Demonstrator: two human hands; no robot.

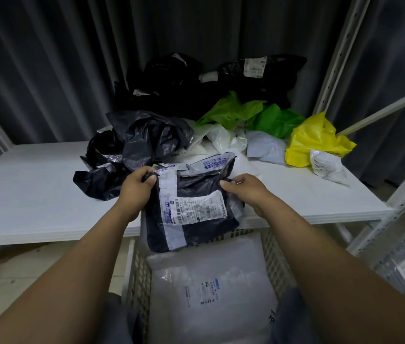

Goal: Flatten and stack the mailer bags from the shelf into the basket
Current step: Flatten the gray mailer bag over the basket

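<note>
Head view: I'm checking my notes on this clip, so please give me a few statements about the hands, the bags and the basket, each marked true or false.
1. The left hand and right hand each grip an upper corner of the dark mailer bag. True.
2. The basket holds nothing. False: a white mailer bag lies flat in it.
3. A yellow bag lies on the shelf, towards the right of the view. True.
4. The dark mailer bag bears no label. False: a white printed label faces the camera.
</note>
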